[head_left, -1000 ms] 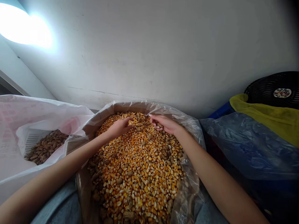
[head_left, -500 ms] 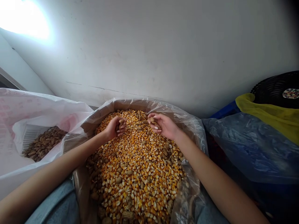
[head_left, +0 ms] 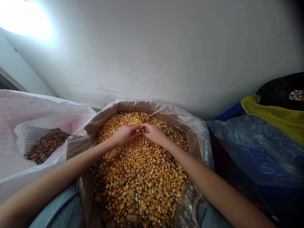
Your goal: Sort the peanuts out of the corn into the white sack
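Note:
A box lined with clear plastic holds yellow corn kernels with peanuts in their shells mixed in, such as one peanut near the front. Over the back half of the corn, my left hand and my right hand meet at the fingertips. The left fingers are bent and pressed together; what they hold is hidden. My right hand is curled, with brownish peanuts partly showing between its thumb and fingers.
On the left, a white and pink bag holds almonds. At the right lie a clear bluish plastic bag, a yellow mesh cloth and a black fan. A pale wall rises behind the box.
My hands were apart, each with peanuts in its fingers. The left has moved right and the right has moved left, so they now touch over the corn.

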Demonstrator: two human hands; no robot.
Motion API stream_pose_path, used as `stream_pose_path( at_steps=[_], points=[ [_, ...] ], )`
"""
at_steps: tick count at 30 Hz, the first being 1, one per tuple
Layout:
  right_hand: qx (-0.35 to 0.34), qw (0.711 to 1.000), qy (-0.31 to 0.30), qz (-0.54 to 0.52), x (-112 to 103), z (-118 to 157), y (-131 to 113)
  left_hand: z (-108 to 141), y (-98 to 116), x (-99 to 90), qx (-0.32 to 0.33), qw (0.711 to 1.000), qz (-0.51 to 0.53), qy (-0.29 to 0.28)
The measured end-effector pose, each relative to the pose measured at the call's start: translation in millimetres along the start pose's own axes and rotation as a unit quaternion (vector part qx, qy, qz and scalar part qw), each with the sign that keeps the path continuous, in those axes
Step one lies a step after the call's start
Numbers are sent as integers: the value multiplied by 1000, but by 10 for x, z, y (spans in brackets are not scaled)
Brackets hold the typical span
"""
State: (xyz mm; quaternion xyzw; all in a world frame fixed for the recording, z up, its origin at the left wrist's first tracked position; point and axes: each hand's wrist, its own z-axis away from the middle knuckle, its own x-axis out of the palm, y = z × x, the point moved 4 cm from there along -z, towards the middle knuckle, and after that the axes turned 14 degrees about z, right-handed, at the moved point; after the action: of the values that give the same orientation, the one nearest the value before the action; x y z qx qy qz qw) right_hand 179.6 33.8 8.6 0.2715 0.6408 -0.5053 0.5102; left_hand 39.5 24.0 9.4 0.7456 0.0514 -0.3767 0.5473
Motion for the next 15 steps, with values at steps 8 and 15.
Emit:
stream_pose_path(
  at_steps=[8, 15],
  points=[
    [138, 963, 13, -230, -27, -59, 237, -96, -18, 173, -22, 991, -133, -22],
    [123, 691, -9, -712, -207, -29, 305, -57, -161, 82, -146, 887, 437, 19]
  ],
)
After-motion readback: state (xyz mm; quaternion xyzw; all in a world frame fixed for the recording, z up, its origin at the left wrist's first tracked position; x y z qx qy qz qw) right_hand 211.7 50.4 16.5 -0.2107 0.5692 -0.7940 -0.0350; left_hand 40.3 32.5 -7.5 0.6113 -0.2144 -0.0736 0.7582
